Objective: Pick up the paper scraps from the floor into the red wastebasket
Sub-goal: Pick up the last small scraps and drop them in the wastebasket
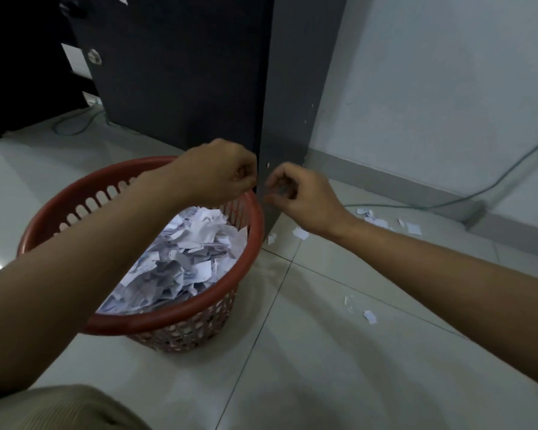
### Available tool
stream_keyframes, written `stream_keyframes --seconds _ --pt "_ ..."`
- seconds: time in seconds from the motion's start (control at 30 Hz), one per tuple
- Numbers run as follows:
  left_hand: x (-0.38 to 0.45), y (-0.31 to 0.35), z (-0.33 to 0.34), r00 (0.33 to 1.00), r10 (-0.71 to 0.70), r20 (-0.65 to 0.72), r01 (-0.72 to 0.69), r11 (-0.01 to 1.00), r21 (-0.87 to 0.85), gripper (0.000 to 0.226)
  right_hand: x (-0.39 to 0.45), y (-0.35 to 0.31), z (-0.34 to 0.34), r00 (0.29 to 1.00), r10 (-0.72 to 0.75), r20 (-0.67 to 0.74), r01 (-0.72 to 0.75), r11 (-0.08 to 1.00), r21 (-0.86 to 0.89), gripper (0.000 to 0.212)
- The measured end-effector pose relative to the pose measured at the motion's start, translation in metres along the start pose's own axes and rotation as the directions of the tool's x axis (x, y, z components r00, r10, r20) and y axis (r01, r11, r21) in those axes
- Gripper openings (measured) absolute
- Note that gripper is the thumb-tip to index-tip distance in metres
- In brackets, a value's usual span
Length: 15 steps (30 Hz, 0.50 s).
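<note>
Head view: left hand [221, 173] is held curled over the red wastebasket [84, 197], right hand [302, 197] just beside the rim; whether the fingers pinch scraps cannot be told. A release there risks scraps [382, 221] falling back onto the floor [323, 352].

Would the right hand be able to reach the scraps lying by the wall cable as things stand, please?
Probably yes: the right hand hangs above bare floor, and nothing stands between it and the scraps beside the cable.
</note>
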State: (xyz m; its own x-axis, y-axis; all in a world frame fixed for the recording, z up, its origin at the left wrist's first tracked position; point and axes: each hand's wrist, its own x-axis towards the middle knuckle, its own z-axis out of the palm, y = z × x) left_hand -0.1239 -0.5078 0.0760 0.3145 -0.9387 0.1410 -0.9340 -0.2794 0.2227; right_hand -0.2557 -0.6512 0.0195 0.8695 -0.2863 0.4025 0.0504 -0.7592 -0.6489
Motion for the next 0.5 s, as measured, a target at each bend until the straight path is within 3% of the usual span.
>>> stream_keyframes --seconds 0.2,0.37,0.5 --pt "0.013 0.045 0.027 0.985 0.141 0.097 -0.147 0.988 0.057 0.019 -0.032 0.046 -0.052 0.994 0.104 0.046 -0.094 0.979 -0.184 0.007" --pt "0.035 0.096 0.093 0.9 0.213 0.38 -0.309 0.927 0.213 0.043 -0.094 0.108 -0.075 0.945 0.323 0.048 -0.302 0.92 -0.25 0.009" --pt "0.053 0.126 0.169 0.797 0.176 0.578 -0.438 0.828 0.351 0.054 -0.154 0.15 -0.059 0.835 0.522 0.175 -0.43 0.816 -0.386 0.041"
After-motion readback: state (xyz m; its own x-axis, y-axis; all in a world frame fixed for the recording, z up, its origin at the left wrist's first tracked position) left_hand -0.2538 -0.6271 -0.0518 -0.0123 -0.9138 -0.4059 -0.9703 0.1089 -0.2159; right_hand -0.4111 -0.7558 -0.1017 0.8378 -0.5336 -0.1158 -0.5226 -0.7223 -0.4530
